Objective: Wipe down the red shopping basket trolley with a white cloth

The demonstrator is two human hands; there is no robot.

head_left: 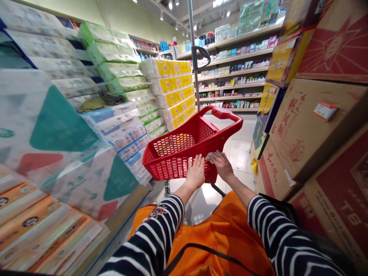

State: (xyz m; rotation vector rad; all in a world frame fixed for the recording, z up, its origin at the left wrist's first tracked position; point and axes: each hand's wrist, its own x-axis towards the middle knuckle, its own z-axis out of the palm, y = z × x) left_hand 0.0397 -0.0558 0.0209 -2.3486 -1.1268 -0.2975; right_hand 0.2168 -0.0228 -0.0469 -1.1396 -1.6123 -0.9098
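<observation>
A red plastic shopping cart [184, 147] with perforated sides stands in front of me, tilted in the view, its basket holding nothing that I can make out. My left hand [196, 173] rests on the basket's near side, fingers stretched out and nothing in them. Close beside it, my right hand [223, 165] presses a pale crumpled cloth [211, 156] against the red side wall below the handle [230, 115]. Its fingers are bent over the cloth and partly hide it. One caster [167, 188] shows beneath the basket.
Stacked tissue packs [172, 90] and large white-and-green packages [66, 126] line the left. Cardboard boxes [310, 115] are piled at the right. A grey pole [192, 34] with a dark hooked handle [202, 55] rises behind the cart. Stocked shelves [238, 69] stand at the back.
</observation>
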